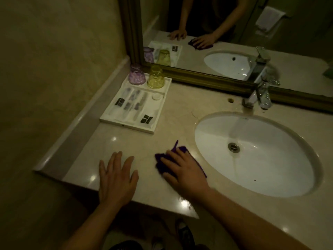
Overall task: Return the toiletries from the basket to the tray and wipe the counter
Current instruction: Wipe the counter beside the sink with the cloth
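Observation:
A white tray [158,112] sits on the beige counter [176,109] at the back left, against the mirror. It holds wrapped toothbrushes [132,102], small packets and a round white lid [156,96]. Two upturned cups stand at its far end, a purple cup [137,74] and a yellow cup [156,77]. My right hand [185,170] lies flat on a dark purple cloth [162,159], pressing it to the counter near the front edge. To the left of the cloth my left hand [117,175] rests flat on the counter with its fingers spread, holding nothing. No basket is in view.
A white oval sink [270,170] is set into the counter on the right, with a chrome tap [259,94] behind it. A framed mirror [234,33] runs along the back. A wall closes off the left side. The floor and shoes show below the counter edge.

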{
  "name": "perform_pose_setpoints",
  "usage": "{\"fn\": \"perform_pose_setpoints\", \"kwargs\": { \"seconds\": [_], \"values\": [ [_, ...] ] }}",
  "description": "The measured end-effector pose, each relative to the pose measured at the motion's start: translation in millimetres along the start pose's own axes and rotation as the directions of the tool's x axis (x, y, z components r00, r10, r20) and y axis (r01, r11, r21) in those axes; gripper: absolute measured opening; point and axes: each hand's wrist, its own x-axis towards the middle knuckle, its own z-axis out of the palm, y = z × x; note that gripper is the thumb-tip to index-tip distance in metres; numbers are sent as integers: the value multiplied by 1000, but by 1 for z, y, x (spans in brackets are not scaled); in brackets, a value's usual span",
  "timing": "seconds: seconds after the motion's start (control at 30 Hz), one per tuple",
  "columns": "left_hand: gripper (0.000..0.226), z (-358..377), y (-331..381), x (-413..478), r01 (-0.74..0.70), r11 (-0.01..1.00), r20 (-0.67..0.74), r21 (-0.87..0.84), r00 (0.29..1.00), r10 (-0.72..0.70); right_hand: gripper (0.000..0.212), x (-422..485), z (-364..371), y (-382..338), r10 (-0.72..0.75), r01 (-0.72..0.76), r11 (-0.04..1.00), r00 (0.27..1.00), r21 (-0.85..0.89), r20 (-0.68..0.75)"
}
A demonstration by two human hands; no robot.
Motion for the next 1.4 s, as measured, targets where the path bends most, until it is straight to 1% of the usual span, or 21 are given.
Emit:
{"fn": "perform_pose_setpoints", "kwargs": {
  "seconds": [0.13, 0.23, 0.37, 0.43, 0.5, 0.53, 0.57, 0.63, 0.73, 0.8, 0.87, 0.93, 0.97, 1.0, 1.07, 1.13, 1.2, 1.27, 1.3, 1.33, 1.4],
  "values": [
    [56, -4, 3, 0, 13, 1000, -5, -16, 1000, -13, 58, 74, -13, 42, 69, -69, 997, 998, -28, -3],
    [56, -7, 5, -1, 19, 999, -31, -49, 999, -21, 59, 113, -17, 67, 133, -133, 991, 991, 24, 3],
    [58, -11, 8, -1, 15, 999, -38, -52, 999, -17, 58, 112, -12, 59, 229, -222, 967, 972, 129, -44],
    [59, -13, 10, -1, 21, 998, -37, -59, 999, -23, 53, 78, -6, 32, 152, -140, 983, 983, 119, -98],
    [61, -13, 11, -1, 24, 998, -20, -56, 999, -26, 48, 25, 4, 0, -36, 51, 993, 990, 104, -139],
    [61, -12, 10, -1, 24, 998, -18, -59, 1000, -25, 48, -7, 9, -12, -101, 114, 988, 987, 106, -121],
    [60, -10, 9, 0, 22, 998, -19, -60, 1000, -23, 48, -40, 13, -19, -116, 126, 985, 989, 118, -91],
    [59, -7, 7, -1, 15, 998, -18, -57, 1000, -16, 51, -98, 14, -6, -51, 59, 993, 995, 101, -83],
    [56, -3, 5, -1, 2, 998, -43, -55, 999, -4, 47, -162, 1, 45, 106, -99, 994, 968, 44, -225],
    [56, -1, 3, -1, -2, 999, -42, -44, 999, 1, 60, -181, -6, 64, 281, -276, 959, 916, 58, -287],
    [56, 0, 2, 0, 4, 999, -39, -42, 999, -6, 71, -178, -5, 62, 479, -458, 877, 829, 141, -288],
    [56, -1, 3, -1, 8, 999, -30, -34, 1000, -9, 62, -156, 0, 49, 587, -560, 809, 763, 178, -269],
    [57, -2, 4, -1, 11, 999, -26, -34, 1000, -12, 56, -140, 2, 41, 593, -565, 805, 759, 180, -270],
    [58, -3, 5, -1, 13, 999, -24, -33, 1000, -14, 51, -121, 3, 31, 579, -550, 815, 771, 179, -267],
    [60, -4, 7, -1, 19, 1000, -20, -22, 1000, -19, 47, -86, 8, 2, 476, -450, 879, 838, 157, -267],
    [61, -5, 8, -1, 15, 1000, -9, -12, 1000, -15, 46, -60, 13, -35, 303, -275, 952, 914, 138, -270],
    [62, -6, 7, -1, 15, 1000, 2, -11, 1000, -15, 46, -54, 14, -63, 118, -93, 986, 976, 142, -180],
    [62, -5, 5, 0, 10, 1000, -1, -10, 1000, -10, 46, -59, 5, -57, 17, 14, 982, 987, 189, -163],
    [62, -5, 5, -1, 3, 1000, -6, -9, 1000, -3, 46, -66, -4, -46, 54, 4, 959, 979, 283, -196],
    [62, -5, 5, -2, -2, 1000, -12, -10, 1000, 2, 45, -74, -17, -32, 162, -64, 906, 965, 419, -204],
    [63, -5, 5, -2, 8, 1000, -12, -13, 1000, -9, 34, -93, -49, -1, 415, -212, 722, 894, 659, -167]
  ]
}}
